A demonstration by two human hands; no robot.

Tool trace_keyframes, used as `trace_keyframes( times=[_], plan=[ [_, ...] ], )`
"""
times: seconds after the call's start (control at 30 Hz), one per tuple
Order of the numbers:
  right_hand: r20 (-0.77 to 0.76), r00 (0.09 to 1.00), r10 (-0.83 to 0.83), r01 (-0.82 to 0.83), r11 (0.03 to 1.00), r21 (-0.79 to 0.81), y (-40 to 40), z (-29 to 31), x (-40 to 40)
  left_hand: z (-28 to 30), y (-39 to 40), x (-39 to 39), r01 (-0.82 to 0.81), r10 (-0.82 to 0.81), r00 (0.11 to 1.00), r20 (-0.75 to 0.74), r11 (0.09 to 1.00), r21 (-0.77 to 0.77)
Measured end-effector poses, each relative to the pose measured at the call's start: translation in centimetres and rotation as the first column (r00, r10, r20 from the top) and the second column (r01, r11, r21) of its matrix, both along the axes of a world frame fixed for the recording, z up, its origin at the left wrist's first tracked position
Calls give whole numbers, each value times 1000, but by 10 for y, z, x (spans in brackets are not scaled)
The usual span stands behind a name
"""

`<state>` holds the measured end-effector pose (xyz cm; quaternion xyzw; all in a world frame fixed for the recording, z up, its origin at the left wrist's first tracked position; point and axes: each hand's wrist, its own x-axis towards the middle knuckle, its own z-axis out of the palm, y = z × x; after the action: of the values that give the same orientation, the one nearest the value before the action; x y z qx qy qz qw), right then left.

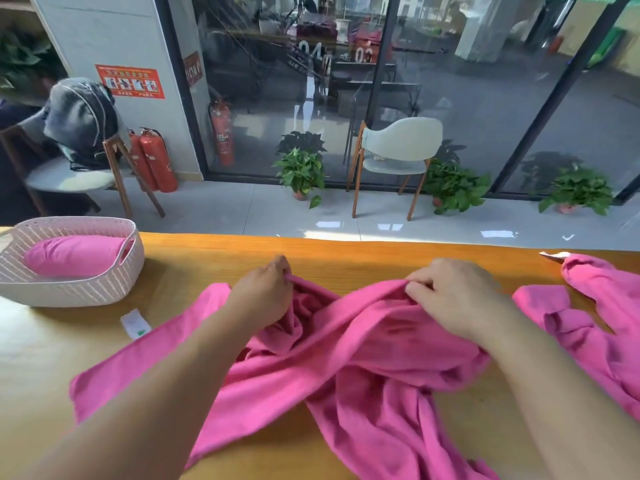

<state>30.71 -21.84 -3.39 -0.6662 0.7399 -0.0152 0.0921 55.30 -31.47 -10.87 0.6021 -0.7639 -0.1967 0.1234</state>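
The pink cloth point(346, 358) lies crumpled at the centre of the table point(207, 258). The left grip point(266, 292) pinches its far edge. The right grip point(450, 292) pinches a raised fold alongside, fingers curled.

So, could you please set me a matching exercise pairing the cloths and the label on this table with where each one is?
Things: 1 rolled pink cloth; 2 middle pink cloth; 3 white label.
Places: A pinched by the left hand and right hand; B on the table, before the basket; C inside the basket.
Pairs: 1-C; 2-A; 3-B.
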Motion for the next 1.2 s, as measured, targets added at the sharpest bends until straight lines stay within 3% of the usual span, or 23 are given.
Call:
trace_keyframes(
  times=[0.07,0.13,0.23,0.27,0.3,0.37,0.43,0.47,0.53,0.63,0.77,0.83,0.9,1.0,1.2],
  plan=[
    [119,987,104,-111,992,56,4,11,6,5,-4,-1,-90,91,996,-9,995,37],
    [147,984,102,-121,985,125,8,1,13,7,-4,-2,-157,158,987,-4,985,74],
    [102,993,-60,80,973,-214,14,-9,16,4,1,-6,-191,191,981,8,981,-44],
    [54,993,-106,114,973,-201,18,-8,18,1,3,-9,-186,186,983,-15,977,-108],
    [-10,992,-122,121,988,-101,24,-11,20,-1,8,-11,-166,159,986,-52,973,-162],
    [-95,993,-64,86,966,245,41,-19,26,-8,17,-17,-91,71,994,-86,965,-248],
    [-76,997,-34,68,866,495,59,-27,35,-19,26,-21,-10,7,1000,-13,970,-242],
    [-76,997,-22,60,840,540,68,-33,40,-26,29,-21,14,-6,999,39,978,-207],
    [-94,995,23,25,878,478,83,-48,49,-34,32,-21,20,-4,993,114,989,-144],
    [-121,973,194,-146,935,323,99,-56,68,-37,27,-18,-52,58,992,113,997,-52],
    [87,946,311,-322,929,181,111,-44,92,-44,9,-15,-107,106,992,61,994,6],
    [136,955,263,-270,962,37,103,-37,90,-43,2,-18,-103,101,994,38,993,55],
    [76,988,134,-128,988,-83,79,-43,70,-43,0,-21,-50,43,995,94,996,74],
    [-48,999,-26,29,998,58,48,-62,46,-46,0,-21,16,-33,978,205,997,81],
    [17,1000,18,-17,1000,-9,54,-51,73,-41,-7,-27,12,-54,909,413,995,103]
  ],
)
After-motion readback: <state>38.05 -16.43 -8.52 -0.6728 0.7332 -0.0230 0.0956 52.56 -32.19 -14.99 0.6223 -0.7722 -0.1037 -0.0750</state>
